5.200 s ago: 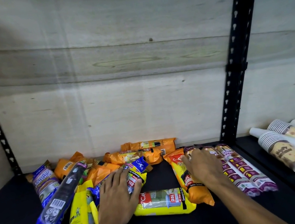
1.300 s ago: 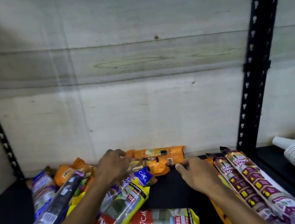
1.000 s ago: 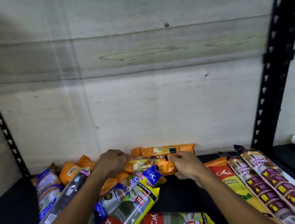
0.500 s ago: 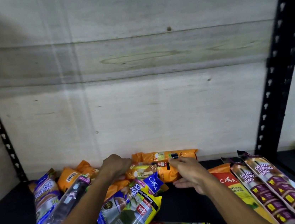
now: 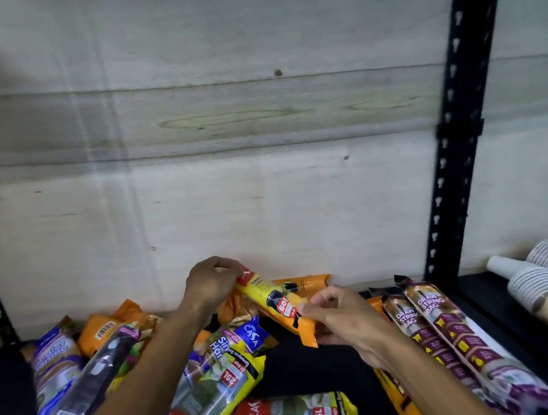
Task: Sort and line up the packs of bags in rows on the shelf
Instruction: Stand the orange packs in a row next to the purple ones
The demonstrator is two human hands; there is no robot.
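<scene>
Change: long yellow-and-orange plastic pack (image 5: 274,302), earlier lying at the black shelf's (image 5: 313,368) back edge, now lifted for sorting.
Hands: left hand (image 5: 211,284) and right hand (image 5: 339,316) pinch its ends.

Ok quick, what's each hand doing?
Left hand: pinching the top end of the long orange-and-yellow plastic pack.
Right hand: gripping the same pack's lower end.
</scene>
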